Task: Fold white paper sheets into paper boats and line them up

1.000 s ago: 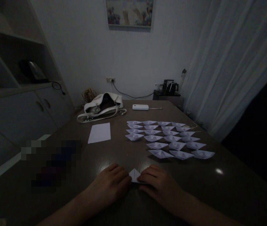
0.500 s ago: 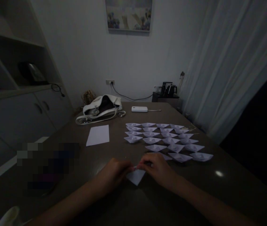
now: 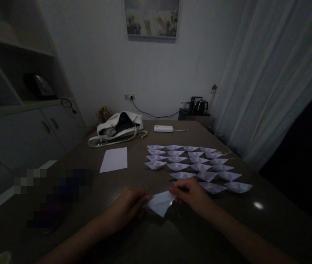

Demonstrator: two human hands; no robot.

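Observation:
A partly folded piece of white paper (image 3: 161,204) is stretched between my two hands, low over the table, its pointed corner towards me. My left hand (image 3: 131,203) pinches its left end between thumb and fingers. At the opposite end, my right hand (image 3: 189,192) has the upper right corner pinched in the same way. Rows of white folded paper boats (image 3: 200,167) stand beyond my right hand, and that hand partly hides one in the nearest row. Left of the boats lies a flat stack or sheet of white paper (image 3: 114,160).
A white handbag (image 3: 120,126) lies open at the far left of the dark table (image 3: 150,234). Near the back edge rests a white power bank (image 3: 163,128) with a short cable. Something blurred out (image 3: 59,198) is on the left. A sheer curtain (image 3: 266,73) hangs at the right.
My hands have moved apart, and the paper between them now shows wider and flatter. Earlier the fingertips nearly met over its upper edge. The view has shifted slightly.

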